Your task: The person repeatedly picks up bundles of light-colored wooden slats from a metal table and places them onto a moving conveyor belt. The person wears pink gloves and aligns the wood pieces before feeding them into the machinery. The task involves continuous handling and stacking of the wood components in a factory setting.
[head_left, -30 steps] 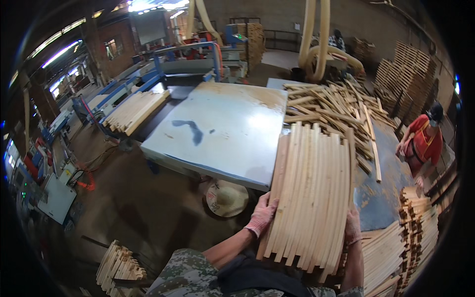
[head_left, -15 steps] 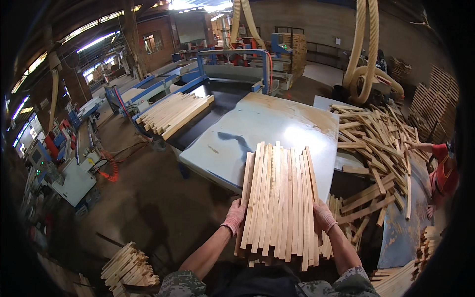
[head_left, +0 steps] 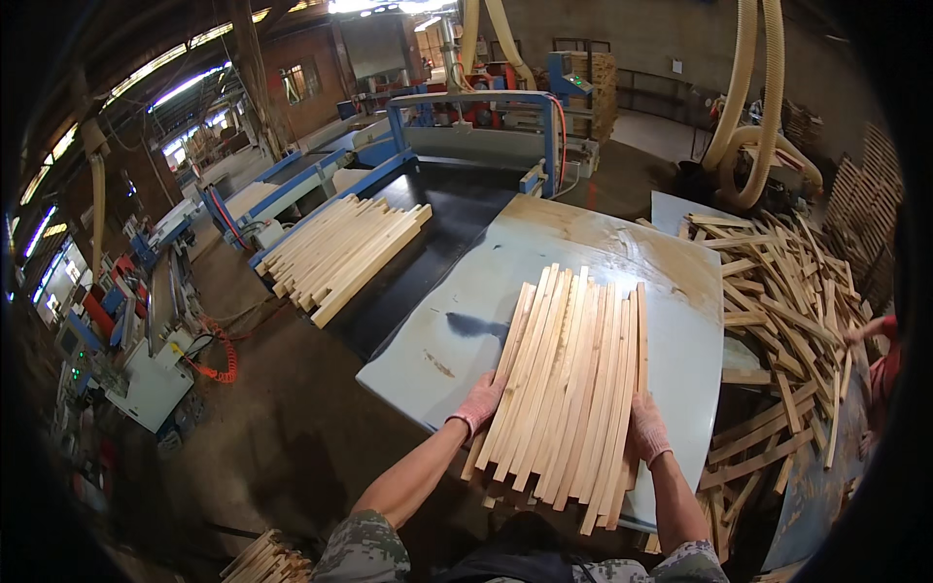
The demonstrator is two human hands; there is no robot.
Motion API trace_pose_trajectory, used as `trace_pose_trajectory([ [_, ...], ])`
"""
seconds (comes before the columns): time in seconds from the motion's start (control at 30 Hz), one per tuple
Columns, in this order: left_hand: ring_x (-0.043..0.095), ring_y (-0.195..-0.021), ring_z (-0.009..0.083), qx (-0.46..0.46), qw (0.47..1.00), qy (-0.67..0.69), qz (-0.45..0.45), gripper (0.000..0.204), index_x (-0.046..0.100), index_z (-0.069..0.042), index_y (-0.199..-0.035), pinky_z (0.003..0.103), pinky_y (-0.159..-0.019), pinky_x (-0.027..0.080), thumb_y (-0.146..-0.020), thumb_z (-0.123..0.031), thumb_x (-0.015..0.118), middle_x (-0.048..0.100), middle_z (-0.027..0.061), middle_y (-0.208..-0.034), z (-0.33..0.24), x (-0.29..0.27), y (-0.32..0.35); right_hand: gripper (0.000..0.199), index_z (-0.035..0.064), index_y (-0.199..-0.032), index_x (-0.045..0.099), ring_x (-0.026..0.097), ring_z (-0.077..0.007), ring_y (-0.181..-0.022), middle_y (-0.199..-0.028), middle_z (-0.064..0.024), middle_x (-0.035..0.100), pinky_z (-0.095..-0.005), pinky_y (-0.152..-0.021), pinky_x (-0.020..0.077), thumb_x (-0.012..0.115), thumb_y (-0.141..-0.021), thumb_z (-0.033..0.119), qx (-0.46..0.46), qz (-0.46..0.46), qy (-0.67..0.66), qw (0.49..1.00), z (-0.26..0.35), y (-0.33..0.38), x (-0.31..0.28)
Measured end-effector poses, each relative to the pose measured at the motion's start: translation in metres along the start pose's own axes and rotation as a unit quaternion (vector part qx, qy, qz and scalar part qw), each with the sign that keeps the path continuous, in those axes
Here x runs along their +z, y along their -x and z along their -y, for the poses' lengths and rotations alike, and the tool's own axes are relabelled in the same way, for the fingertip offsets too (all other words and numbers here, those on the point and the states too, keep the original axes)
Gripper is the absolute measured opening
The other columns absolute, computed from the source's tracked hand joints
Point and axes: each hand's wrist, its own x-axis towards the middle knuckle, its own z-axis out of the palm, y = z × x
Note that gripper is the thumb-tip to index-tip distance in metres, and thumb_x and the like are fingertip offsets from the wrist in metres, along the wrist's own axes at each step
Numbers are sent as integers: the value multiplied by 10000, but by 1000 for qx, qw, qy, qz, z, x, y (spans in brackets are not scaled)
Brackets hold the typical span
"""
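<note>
Gloved left hand point(head_left: 478, 399) and right hand point(head_left: 649, 428) grip wooden strips point(head_left: 566, 389) over the pale table's point(head_left: 680, 291) near edge. Even inward pressure should prevent slipping.

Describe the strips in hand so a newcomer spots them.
Find the pale table by the blue frame. Over its near edge is a row of light wooden strips. Unlike the batch on the black surface, it is held between left hand and right hand.

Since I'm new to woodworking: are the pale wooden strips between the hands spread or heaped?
Spread: the pale wooden strips lie side by side between left hand and right hand.
</note>
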Motion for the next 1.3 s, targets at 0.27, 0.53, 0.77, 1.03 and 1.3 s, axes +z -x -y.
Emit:
trace_pose_trajectory([
  [0.27, 412, -1565, 331, 91, 884, -450, 91, 611, 574, -205, -1568, 551, -1241, 320, -1094, -545, 392, 510, 123, -1659, -43, -69, -130, 620, 23, -1570, 506, 641, -265, -1237, -1478, -149, 645, -395, -1091, 494, 489, -1143, 474, 15, -52, 22, 998, -2, -97, 52],
  [0.53, 130, -1695, 309, 27, 905, -424, 6, 679, 505, -254, -1643, 619, -1315, 40, -1100, -611, 308, 251, 98, -1817, -49, -83, -163, 551, 0, -1397, 631, 637, -420, -1223, -1346, -227, 692, -479, -1070, 487, 374, -1184, 438, -76, -43, 366, 927, 6, -138, 71],
  [0.77, 270, -1640, 370, 85, 937, -335, -41, 698, 371, -240, -1707, 645, -1310, 58, -1090, -565, 412, 343, 168, -1760, -58, -89, -149, 591, -21, -1331, 706, 745, -390, -1049, -1177, -224, 788, -474, -923, 563, 439, -1147, 474, -18, -141, 346, 927, -10, -153, 69],
  [1.03, 537, -1431, 388, 307, 904, -278, -103, 509, 653, -178, -1449, 577, -1215, 335, -1060, -478, 517, 646, 196, -1448, -31, -121, -154, 572, 11, -1246, 755, 651, -249, -772, -904, -74, 731, -451, -752, 551, 498, -1135, 511, -74, -279, 228, 930, 19, -167, 88],
  [1.3, 630, -1380, 402, 97, 875, -382, 281, 1174, 142, 142, -1679, 439, -1157, 483, -987, -742, 485, 596, 338, -1510, -139, -120, -138, 629, -62, -1112, 726, 704, -475, -1016, -1062, -300, 749, -545, -900, 549, 485, -1122, 520, -70, -219, 672, 704, 40, -133, 118],
])
